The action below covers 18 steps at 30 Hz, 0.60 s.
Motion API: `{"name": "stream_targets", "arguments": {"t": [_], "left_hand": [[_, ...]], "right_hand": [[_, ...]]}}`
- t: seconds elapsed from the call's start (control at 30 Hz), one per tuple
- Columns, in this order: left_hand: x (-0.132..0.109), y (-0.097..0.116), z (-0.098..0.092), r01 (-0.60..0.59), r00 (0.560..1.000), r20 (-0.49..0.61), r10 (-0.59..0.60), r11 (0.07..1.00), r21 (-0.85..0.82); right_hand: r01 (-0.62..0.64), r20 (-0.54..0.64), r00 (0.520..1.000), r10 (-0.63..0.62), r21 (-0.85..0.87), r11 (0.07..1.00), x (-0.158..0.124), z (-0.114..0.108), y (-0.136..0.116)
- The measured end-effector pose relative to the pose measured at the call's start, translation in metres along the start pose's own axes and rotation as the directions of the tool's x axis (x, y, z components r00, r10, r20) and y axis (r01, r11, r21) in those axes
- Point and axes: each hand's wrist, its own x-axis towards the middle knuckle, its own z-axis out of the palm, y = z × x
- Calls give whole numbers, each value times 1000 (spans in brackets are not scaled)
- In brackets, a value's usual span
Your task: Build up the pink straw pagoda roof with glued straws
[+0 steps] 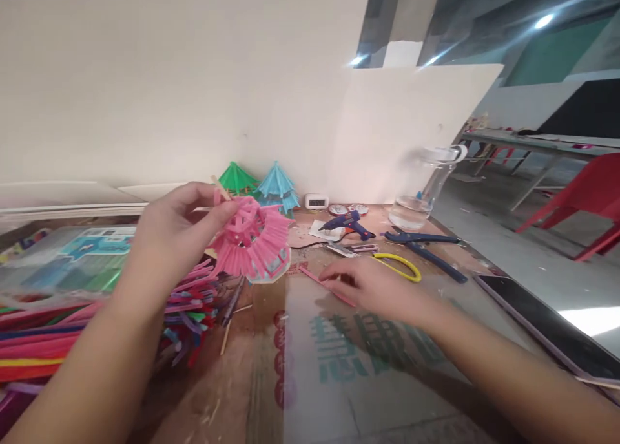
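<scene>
Between the thumb and fingers of my left hand (188, 214) is a pink pipe-cleaner model (252, 243), shaped like a small pavilion roof with a fringed skirt. A thin wooden stick (220, 187) shows at its top, and a pale printed piece (272, 268) shows under its lower edge. My right hand (361, 282) is low over the work surface, its fingers curled on a short pink pipe cleaner (310, 273) that lies aslant there. Fingertips hide part of that strip. Behind the model stand a green pipe-cleaner roof (236, 178) and a light blue tiered one (277, 187).
A blue glue gun (346, 223), yellow-handled scissors (404, 266) and dark blue pliers (426, 247) lie beyond my right hand. A water jug (416, 198) stands at the back right, a phone (542, 321) at the right edge. Bundled pipe cleaners (43, 347) fill the left.
</scene>
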Motion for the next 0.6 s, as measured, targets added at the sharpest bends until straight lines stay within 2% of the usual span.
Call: {"name": "stream_targets", "arguments": {"t": [0.03, 0.1, 0.2, 0.27, 0.33, 0.43, 0.6], "left_hand": [[0, 0, -1, -4, 1000, -16, 4, 1000, -21], [1, 0, -3, -6, 1000, -29, 5, 1000, -26], [-1, 1, -9, -4, 1000, 27, 4, 1000, 1], [-3, 2, -13, -14, 997, 83, 12, 999, 32], [-6, 2, -14, -38, 994, 103, 30, 997, 73], [-8, 2, -13, -64, 995, 88, 54, 992, 111], [-8, 3, -9, -70, 995, 84, 60, 990, 125]], "right_hand": [[59, -12, 998, -59, -40, 997, 4, 11, -9], [210, 51, 978, -204, -180, 961, 15, 32, -27], [460, 161, 886, -435, -420, 782, 41, 61, -52], [547, 238, 829, -506, -533, 646, 59, 78, -65], [549, 264, 824, -501, -589, 593, 73, 94, -73], [553, 268, 820, -506, -603, 575, 84, 112, -77], [569, 285, 810, -512, -594, 569, 86, 116, -74]]}}
